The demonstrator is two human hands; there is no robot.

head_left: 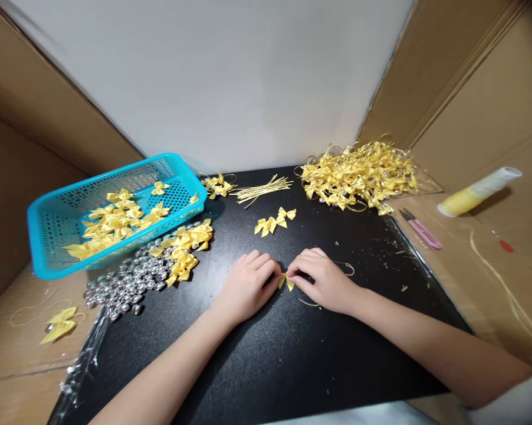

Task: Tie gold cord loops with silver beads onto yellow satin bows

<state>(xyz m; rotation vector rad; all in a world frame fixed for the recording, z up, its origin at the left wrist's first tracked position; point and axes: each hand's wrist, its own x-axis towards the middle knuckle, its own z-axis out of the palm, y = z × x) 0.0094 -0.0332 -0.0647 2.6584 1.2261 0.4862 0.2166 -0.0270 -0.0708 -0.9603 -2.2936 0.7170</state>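
A small yellow ribbon bow [286, 282] is pinched between my two hands just above the black table. My left hand [248, 283] holds its left side, fingers closed together. On the other side, my right hand [323, 277] grips the bow's right edge between thumb and finger. A thin yellow cord [346, 267] curves out beyond my right hand, and part of it is hidden beneath the fingers. Just beyond my hands lie a few loose yellow bows [266, 226]. Several more bows [181, 264] rest at the left, beside silver heart-shaped beads [133, 283].
A blue basket [40, 236] with yellow bows stands at the left. Cut cords [263, 190] lie at the back of the black table [248, 366]. A heap of corded bows [358, 177] fills the back right. Pink snips [420, 229] and a tube [480, 192] lie on the right.
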